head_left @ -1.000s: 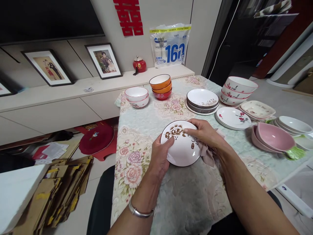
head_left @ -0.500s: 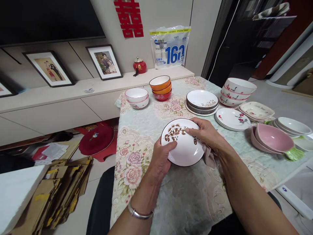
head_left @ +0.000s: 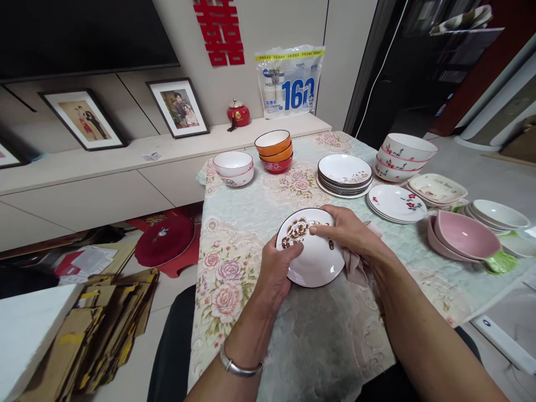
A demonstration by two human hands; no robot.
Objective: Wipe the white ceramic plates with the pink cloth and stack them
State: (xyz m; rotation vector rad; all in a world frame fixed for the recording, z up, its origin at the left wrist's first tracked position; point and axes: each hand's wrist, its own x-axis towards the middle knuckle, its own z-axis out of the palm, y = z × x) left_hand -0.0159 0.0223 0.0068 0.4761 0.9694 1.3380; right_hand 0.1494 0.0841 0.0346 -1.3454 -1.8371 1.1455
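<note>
A white plate [head_left: 316,262] with a dark rim and a brown flower pattern is tilted toward me above the near part of the table. My left hand [head_left: 280,265] grips its left edge, thumb lying on the face and fingers underneath. On the upper right edge my right hand [head_left: 343,229] is closed, its thumb over the flowers and its other fingers mostly hidden behind the plate. A pale pinkish cloth [head_left: 357,269] hangs below the right hand against the plate's right side; how much of it the hand holds is hidden.
Beyond stand a plate stack [head_left: 345,170], orange and red bowls [head_left: 274,151] and white bowls [head_left: 233,167]. At right are flowered plates [head_left: 393,204], tall stacked bowls [head_left: 404,159], a cream dish [head_left: 438,188] and pink bowls [head_left: 467,237]. Flattened cardboard [head_left: 104,329] lies on the left floor.
The plate has dropped slightly, and its upper edge sits lower. My right thumb has slid a little left across the face. My left hand keeps its hold.
</note>
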